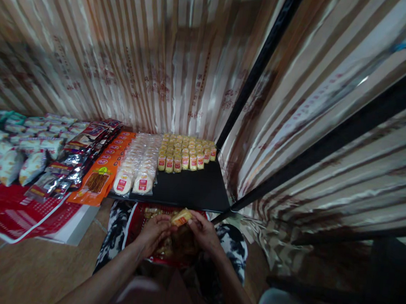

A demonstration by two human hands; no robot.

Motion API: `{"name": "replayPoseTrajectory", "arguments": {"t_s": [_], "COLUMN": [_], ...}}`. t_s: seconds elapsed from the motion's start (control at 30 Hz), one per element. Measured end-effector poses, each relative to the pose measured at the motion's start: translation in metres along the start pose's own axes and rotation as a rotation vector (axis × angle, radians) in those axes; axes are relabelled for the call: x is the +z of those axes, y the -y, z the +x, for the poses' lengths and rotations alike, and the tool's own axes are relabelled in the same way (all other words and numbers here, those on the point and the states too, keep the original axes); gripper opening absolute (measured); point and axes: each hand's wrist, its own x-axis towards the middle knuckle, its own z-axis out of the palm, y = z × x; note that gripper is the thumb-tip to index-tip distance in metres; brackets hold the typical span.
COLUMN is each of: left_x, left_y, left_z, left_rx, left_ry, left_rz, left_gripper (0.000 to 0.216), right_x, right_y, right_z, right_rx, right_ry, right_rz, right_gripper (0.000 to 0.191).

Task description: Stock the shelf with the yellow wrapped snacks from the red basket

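Between my two hands is a small yellow snack packet [181, 217] with a reddish label. My left hand [154, 232] pinches its left end, and my right hand [202, 230] grips the right end with thumb and fingers. Below them, a red container [131, 225] rests between my knees, with similar yellowish packets [163, 251] inside, partly hidden by my hands and in shadow. Ahead, several rows of like yellow packets [185, 157] stand on the black shelf [193, 188].
Left of the yellow packets lie round wafers in clear wrap [143, 182], orange snack bags [99, 177], dark silvery packs [85, 144] and white bags [10, 166]. Black metal posts [261, 63] rise at the right before striped sheeting [144, 50]. A red and white bag [28, 214] sits lower left.
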Motion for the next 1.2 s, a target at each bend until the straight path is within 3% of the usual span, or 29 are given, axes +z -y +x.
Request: {"name": "replayPoseTrajectory", "arguments": {"t_s": [0.17,0.37,0.57,0.67,0.77,0.9,1.2], "left_x": [0.003,0.021,0.04,0.049,0.057,0.07,0.111], "left_y": [-0.001,-0.022,-0.036,-0.045,-0.055,-0.066,-0.081], "left_z": [0.006,0.001,0.009,0.02,0.032,0.047,0.071], "left_rx": [0.088,0.298,0.353,0.393,0.491,0.659,0.77], "left_ry": [0.019,0.038,0.054,0.052,0.056,0.041,0.095], "left_rz": [0.196,0.292,0.383,0.484,0.648,0.879,1.236], "left_gripper": [0.033,0.032,0.035,0.028,0.017,0.019,0.017], "right_x": [0.003,0.005,0.007,0.006,0.001,-0.006,-0.024], "right_y": [0.007,0.011,0.003,-0.006,-0.005,0.006,0.007], "right_z": [0.0,-0.001,0.004,0.008,0.01,0.013,0.045], "right_rx": [0.059,0.172,0.175,0.083,-0.153,-0.429,-0.497], "right_ry": [-0.052,-0.168,-0.203,-0.4,-0.585,-0.473,-0.551], "right_rz": [0.141,0.256,0.229,0.008,-0.359,-0.679,-0.773], "right_gripper": [0.037,0.04,0.04,0.05,0.057,0.044,0.039]}}
